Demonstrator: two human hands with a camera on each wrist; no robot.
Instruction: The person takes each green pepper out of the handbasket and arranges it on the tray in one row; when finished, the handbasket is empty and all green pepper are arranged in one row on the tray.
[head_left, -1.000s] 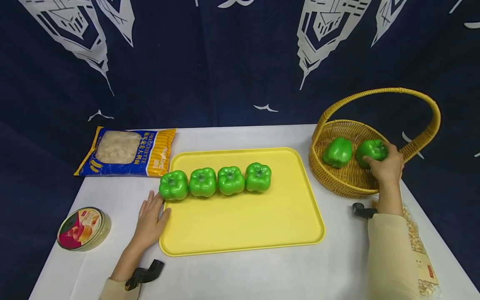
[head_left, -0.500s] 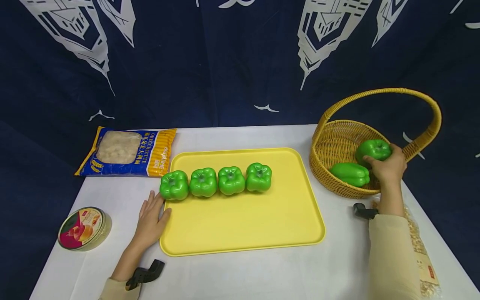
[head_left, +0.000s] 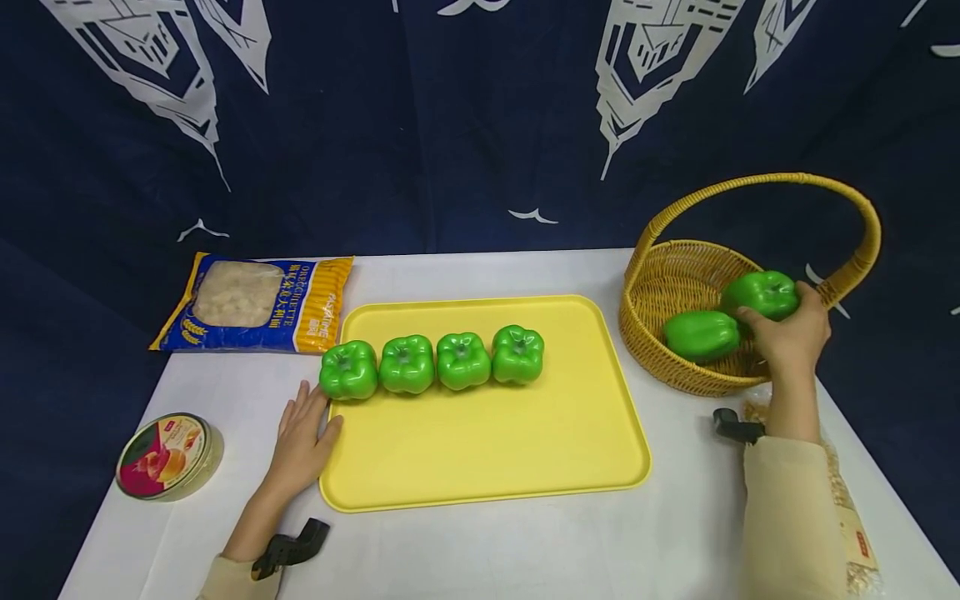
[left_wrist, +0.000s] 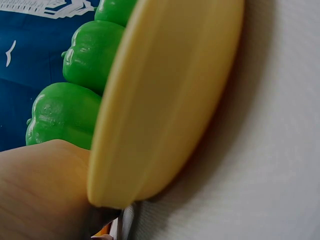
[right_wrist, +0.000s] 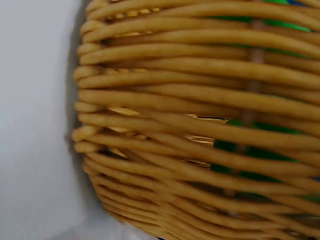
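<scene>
In the head view, my right hand [head_left: 795,335] grips a green bell pepper [head_left: 763,293] at the right side of the wicker basket [head_left: 671,271]. A second green bell pepper [head_left: 701,336] lies on its side in the basket, just left of my thumb. My left hand [head_left: 302,442] rests with fairly straight fingers at the left edge of the yellow tray [head_left: 487,433]. Several green bell peppers [head_left: 406,364] stand in a row on that tray, the leftmost close to my left fingertips. Basket weave [right_wrist: 190,85] fills most of the right wrist view, hiding that hand.
A blue and yellow pasta bag [head_left: 251,304] lies behind the tray's left corner. A round tin [head_left: 168,458] stands at the left. Under my right forearm lies a clear bag of pale grains [head_left: 855,525]. A dark patterned cloth [head_left: 450,125] hangs behind the table.
The other basket pepper has rolled onto its side and toward the front. My right hand has shifted right with its pepper, which is now tilted. My left hand stays put.
</scene>
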